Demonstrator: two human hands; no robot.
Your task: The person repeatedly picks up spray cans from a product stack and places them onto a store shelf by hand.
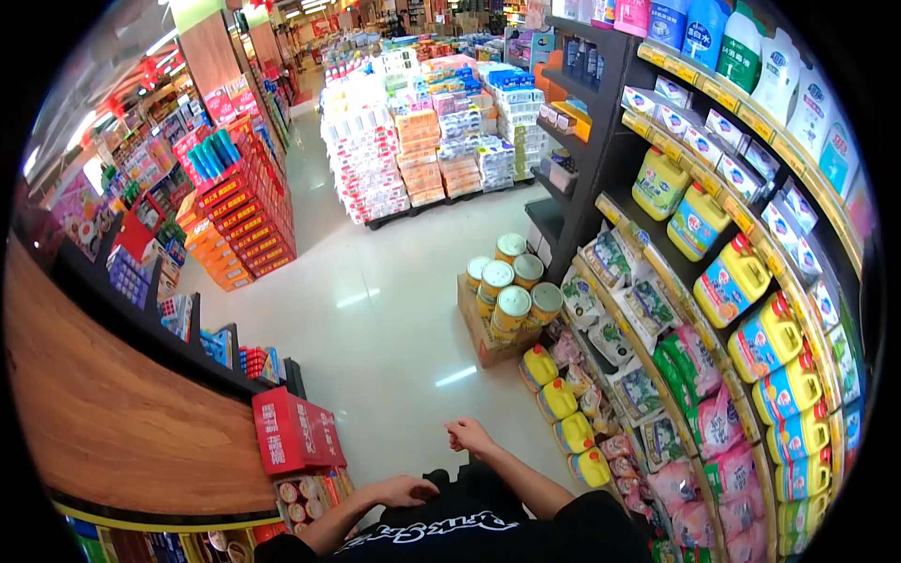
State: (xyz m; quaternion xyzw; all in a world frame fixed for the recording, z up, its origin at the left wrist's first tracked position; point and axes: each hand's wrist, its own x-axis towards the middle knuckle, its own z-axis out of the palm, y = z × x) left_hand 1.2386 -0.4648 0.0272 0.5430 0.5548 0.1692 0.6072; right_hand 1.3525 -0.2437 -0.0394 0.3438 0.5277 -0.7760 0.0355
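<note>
Just beyond the black shirt's half-legible white lettering, the left hand's fingers bend together; the right hand's curl inward, together.

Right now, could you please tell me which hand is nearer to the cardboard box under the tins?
The right hand: it is out ahead of the body, short of the cardboard box. The left hand is farther back, close to the black shirt.

Wrapped packs stood heaped at twelve o'clock, red cartons at ten; yellow jugs lined a shelf at three o'clock.
</note>
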